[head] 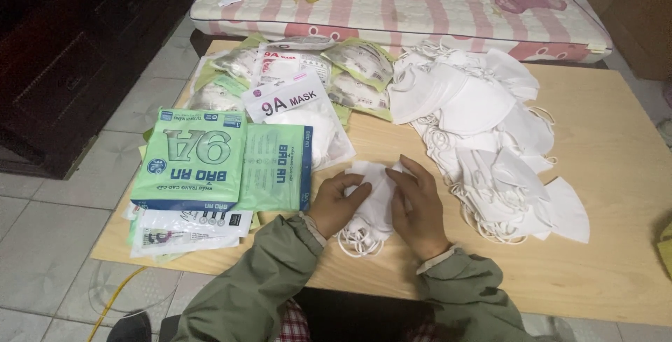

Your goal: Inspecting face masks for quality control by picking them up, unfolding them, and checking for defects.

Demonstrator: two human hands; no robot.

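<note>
Setting: a low wooden board [602, 244] on a tiled floor, with a pink strawberry-print mattress [448, 6] along the top of the frame.
Left hand [337, 205]: lower centre of the frame; fingers curled onto the left edge of a small stack of white face masks [371, 195], pinching it.
Right hand [420, 209]: just right of the left hand; thumb and fingers closed over the right side of the same stack.
Stack in hand: lies flat on the board at lower centre, its ear loops [357, 240] spilling toward the person's sleeves.
Loose masks: a large heap of unpacked white masks [490, 139] fills the centre right, well apart from the hands.
Filled packets: several sealed clear-and-green mask bags [308, 76] lie at upper centre left.
Flat packaging: green printed bags [192, 160] and paper inserts [189, 230] are piled at left, just beside the left hand.
Progress, as judged: some packets appear done; the loose heap is much the larger share, so most of the work seems left. The stack in hand is gathered but not yet bagged.
</note>
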